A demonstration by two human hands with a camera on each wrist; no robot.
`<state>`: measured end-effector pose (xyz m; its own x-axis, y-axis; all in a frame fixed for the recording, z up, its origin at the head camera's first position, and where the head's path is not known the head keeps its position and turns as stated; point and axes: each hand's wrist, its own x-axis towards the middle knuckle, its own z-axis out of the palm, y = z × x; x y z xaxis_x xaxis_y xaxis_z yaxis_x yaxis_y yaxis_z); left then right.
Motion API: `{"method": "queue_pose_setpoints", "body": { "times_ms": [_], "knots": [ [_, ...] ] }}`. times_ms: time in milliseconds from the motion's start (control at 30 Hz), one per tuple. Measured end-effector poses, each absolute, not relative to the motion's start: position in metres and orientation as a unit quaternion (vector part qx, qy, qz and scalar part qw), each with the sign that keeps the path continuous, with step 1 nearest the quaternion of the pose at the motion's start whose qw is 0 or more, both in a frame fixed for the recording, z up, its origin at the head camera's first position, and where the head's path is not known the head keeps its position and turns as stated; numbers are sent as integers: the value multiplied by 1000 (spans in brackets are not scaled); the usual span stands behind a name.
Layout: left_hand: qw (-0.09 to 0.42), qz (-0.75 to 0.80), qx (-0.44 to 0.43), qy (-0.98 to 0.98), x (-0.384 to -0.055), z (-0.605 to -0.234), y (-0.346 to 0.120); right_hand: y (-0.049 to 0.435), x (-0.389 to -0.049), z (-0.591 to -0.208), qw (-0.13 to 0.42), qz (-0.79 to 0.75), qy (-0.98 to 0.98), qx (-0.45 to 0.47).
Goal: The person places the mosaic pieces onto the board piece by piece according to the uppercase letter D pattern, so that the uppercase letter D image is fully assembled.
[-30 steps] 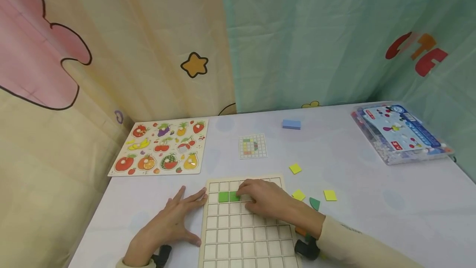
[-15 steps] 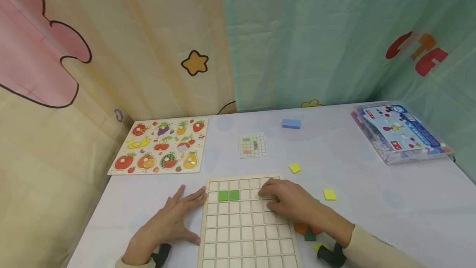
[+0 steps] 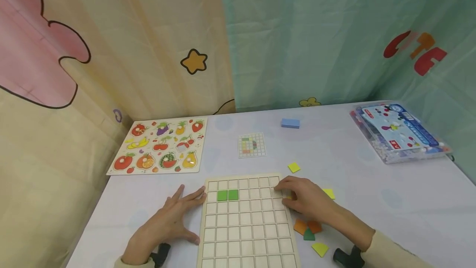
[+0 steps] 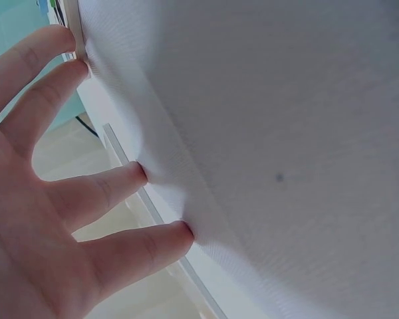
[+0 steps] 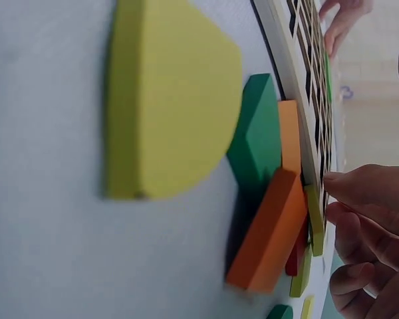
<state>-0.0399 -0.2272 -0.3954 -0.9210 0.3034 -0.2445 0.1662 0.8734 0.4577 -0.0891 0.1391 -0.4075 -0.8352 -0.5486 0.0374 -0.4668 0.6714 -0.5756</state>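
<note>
A wooden grid board (image 3: pixel 245 219) lies in the middle front of the table. Two light green square tiles (image 3: pixel 233 195) fill neighbouring cells near its top left. My left hand (image 3: pixel 172 219) is spread out, with thumb and fingertips along the board's left edge. At the upper right edge of the board hovers my right hand (image 3: pixel 310 197), its fingers loosely bent and nothing between them. Beneath and around it lie loose pieces: a yellow tile (image 3: pixel 329 193), orange pieces (image 3: pixel 299 226) and a dark green triangle (image 3: pixel 309 235). A red piece (image 5: pixel 297 255) shows among them in the right wrist view.
Behind the board lies a small pattern card (image 3: pixel 251 145), with a blue block (image 3: pixel 290 123) farther back. A fruit puzzle board (image 3: pixel 158 146) is at back left, a clear plastic case (image 3: pixel 399 131) at back right. Another yellow tile (image 3: pixel 294 167) sits beyond the board's corner.
My right hand has let go of the second green tile in its cell and moved right across the board to its edge, by the loose pieces. The left hand has stayed put.
</note>
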Motion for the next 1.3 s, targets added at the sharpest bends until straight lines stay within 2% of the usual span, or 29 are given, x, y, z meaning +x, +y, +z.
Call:
{"method": "queue_pose_setpoints", "body": {
  "times_ms": [600, 967, 1300],
  "knots": [
    [147, 222, 135, 954, -40, -396, -229, 160, -86, -409, 68, -294, 927, -222],
    [148, 224, 135, 954, -40, -395, -229, 173, -82, -406, 78, -294, 922, -239],
    [147, 224, 134, 954, -39, -396, -229, 176, -82, -408, 64, -282, 924, -252]
  ]
}}
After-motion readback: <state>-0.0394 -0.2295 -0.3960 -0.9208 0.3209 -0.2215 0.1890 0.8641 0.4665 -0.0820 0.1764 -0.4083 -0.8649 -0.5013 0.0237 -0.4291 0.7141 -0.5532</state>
